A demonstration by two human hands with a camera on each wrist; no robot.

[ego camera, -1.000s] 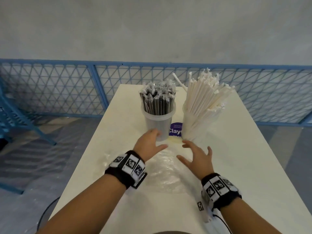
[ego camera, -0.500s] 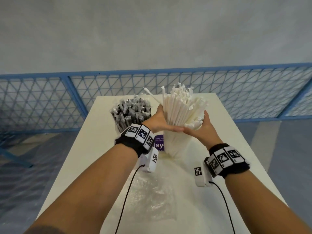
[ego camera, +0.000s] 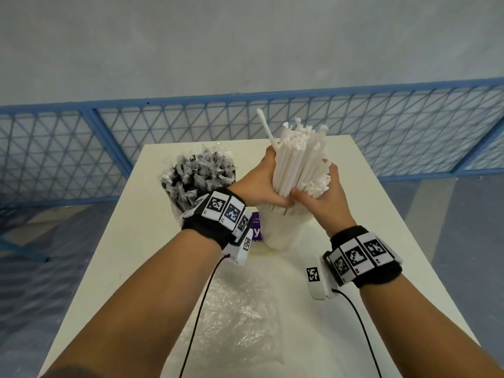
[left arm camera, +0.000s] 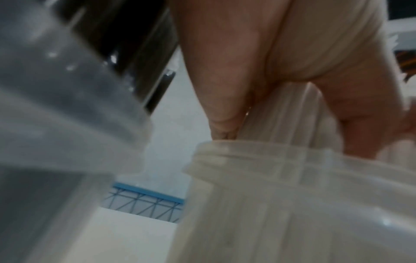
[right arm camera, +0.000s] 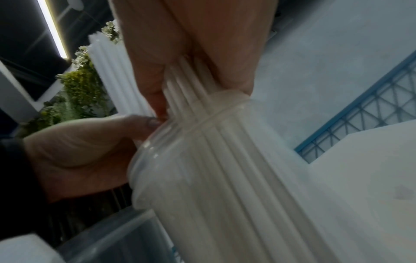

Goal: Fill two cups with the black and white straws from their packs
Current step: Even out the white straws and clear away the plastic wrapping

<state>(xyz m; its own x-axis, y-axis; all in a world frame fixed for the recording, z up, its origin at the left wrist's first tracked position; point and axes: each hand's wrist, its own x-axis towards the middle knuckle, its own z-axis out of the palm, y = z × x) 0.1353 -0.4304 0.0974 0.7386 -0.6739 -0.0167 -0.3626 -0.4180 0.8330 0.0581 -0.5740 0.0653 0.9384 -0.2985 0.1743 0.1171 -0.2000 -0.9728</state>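
Two cups (ego camera: pixel 283 230), two straw bundles (ego camera: pixel 297 162)

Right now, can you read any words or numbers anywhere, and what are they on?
"y": the one white letter showing on the small purple label lying on the white table between the cups; the left wrist hides the rest.
Tiny print on that label: too small to read.
Black-and-white square wristband tags: patterns only; small marks beneath them too small to read.
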